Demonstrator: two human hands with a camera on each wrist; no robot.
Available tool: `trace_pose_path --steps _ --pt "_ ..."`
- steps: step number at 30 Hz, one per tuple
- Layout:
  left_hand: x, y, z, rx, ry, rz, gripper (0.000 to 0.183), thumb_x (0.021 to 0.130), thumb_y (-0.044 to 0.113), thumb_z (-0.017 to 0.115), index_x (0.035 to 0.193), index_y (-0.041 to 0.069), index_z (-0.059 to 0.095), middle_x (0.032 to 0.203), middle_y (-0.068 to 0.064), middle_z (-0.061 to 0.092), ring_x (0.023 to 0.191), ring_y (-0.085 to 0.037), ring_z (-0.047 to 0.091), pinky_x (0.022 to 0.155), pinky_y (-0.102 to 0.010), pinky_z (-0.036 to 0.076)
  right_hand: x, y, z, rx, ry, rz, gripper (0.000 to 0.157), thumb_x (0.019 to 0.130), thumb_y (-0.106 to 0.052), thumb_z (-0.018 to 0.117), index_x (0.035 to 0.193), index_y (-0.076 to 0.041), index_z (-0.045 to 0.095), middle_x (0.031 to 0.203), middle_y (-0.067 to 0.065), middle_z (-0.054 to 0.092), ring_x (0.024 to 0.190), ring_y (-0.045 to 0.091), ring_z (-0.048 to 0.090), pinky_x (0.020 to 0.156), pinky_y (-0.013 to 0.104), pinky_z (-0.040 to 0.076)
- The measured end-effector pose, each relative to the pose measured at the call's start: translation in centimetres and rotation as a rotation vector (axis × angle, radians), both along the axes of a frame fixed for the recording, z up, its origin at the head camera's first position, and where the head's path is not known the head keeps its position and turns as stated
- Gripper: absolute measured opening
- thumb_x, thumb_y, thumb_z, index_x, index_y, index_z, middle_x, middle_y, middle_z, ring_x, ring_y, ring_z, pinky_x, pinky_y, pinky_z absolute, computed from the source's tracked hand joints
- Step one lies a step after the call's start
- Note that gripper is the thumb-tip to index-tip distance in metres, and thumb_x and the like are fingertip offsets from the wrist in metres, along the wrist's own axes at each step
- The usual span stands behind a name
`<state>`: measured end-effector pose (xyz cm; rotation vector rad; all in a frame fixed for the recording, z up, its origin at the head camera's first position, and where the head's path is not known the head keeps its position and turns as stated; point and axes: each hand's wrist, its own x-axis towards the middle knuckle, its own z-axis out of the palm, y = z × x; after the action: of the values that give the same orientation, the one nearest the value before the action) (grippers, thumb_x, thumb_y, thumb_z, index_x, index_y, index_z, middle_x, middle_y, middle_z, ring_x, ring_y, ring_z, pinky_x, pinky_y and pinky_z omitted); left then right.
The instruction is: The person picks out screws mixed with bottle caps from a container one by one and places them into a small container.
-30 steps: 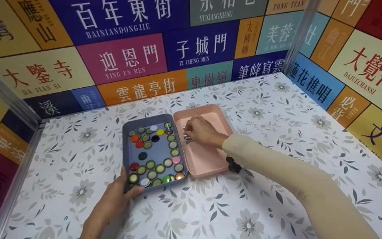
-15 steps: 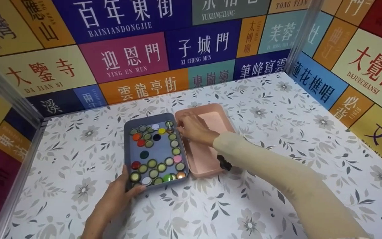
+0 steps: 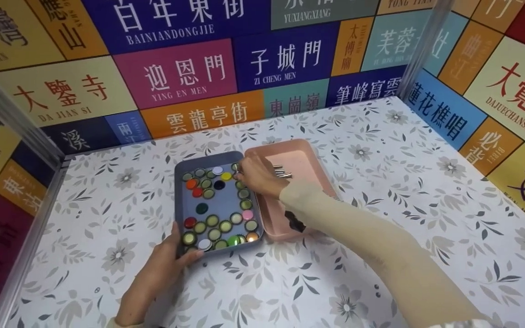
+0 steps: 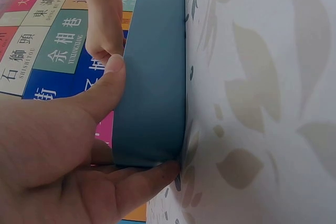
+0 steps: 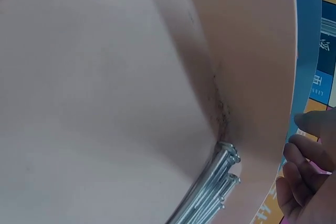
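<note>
A blue-grey tray [image 3: 185, 166] holds several bottle caps [image 3: 212, 221], some showing coloured tops and some lying hollow side up. My left hand [image 3: 164, 259] grips its near left corner, thumb at the rim and fingers along the wall low by the table. My right hand [image 3: 258, 173] reaches over the upper part of the right wall, fingers bent and fingertips at the caps inside. Whether it pinches something I cannot tell, as the blue wall [image 5: 304, 66] hides the fingertips. Silver nail-like metal rods with flared heads [image 5: 212, 187] lie in the pink tray [image 3: 315, 159] beneath this hand.
Both trays stand side by side on a table covered with a floral cloth [image 3: 299, 282]. Walls of coloured panels with lettering [image 3: 189, 75] rise behind the table and at both sides.
My right hand has moved left from inside the pink tray, over the shared edge, to the blue-grey tray's caps. The metal rods now show beside it. My left hand keeps its grip.
</note>
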<state>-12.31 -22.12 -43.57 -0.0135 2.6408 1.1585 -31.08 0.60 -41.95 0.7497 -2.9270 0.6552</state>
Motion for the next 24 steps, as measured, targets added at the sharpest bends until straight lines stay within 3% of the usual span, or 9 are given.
trace_pose_path --steps 4,9,12,18,24 --pt "-0.1 0.2 0.0 0.006 -0.007 0.003 0.105 0.094 0.038 0.069 0.159 0.002 -0.006 0.161 -0.022 0.031 0.149 -0.038 0.034 0.125 -0.055 0.020 -0.3 -0.5 -0.4 0.023 0.003 0.001 0.023 0.093 -0.014 0.069 0.075 -0.001 0.070 0.080 0.012 0.066 0.079 0.025 0.057 0.069 0.040 0.052" --pt "-0.3 0.4 -0.1 0.020 -0.017 0.003 0.105 0.093 0.038 0.069 0.159 0.002 -0.005 0.163 -0.023 0.026 0.150 -0.039 0.030 0.125 -0.055 0.019 -1.0 -0.9 -0.4 0.037 0.004 0.015 0.033 0.091 -0.005 0.066 0.063 -0.006 0.049 0.066 0.003 0.044 0.071 0.020 0.040 0.069 0.035 0.040" --pt "-0.3 0.4 0.0 0.026 -0.017 0.005 0.106 0.093 0.038 0.069 0.159 0.002 -0.005 0.163 -0.023 0.027 0.150 -0.038 0.030 0.125 -0.055 0.018 -1.5 -1.2 -0.1 0.041 0.006 0.000 0.035 0.089 -0.002 0.064 0.061 -0.010 0.044 0.067 0.004 0.045 0.073 0.020 0.039 0.068 0.033 0.040" --pt "-0.4 0.1 0.2 0.016 -0.029 0.010 0.108 0.092 0.041 0.069 0.158 0.000 -0.006 0.163 -0.023 0.027 0.151 -0.038 0.028 0.125 -0.054 0.018 -2.2 -1.8 0.7 0.056 -0.014 -0.055 0.034 0.092 -0.007 0.066 0.061 -0.007 0.051 0.089 0.018 0.068 0.086 0.023 0.045 0.074 0.034 0.046" --pt "-0.5 0.1 -0.2 0.012 -0.041 0.024 0.108 0.092 0.039 0.070 0.159 0.005 -0.007 0.164 -0.021 0.026 0.151 -0.037 0.028 0.125 -0.053 0.017 -2.1 -2.2 0.2 0.155 0.009 -0.083 0.026 0.095 -0.017 0.067 0.077 0.001 0.070 0.099 0.018 0.070 0.097 0.030 0.059 0.086 0.039 0.053"
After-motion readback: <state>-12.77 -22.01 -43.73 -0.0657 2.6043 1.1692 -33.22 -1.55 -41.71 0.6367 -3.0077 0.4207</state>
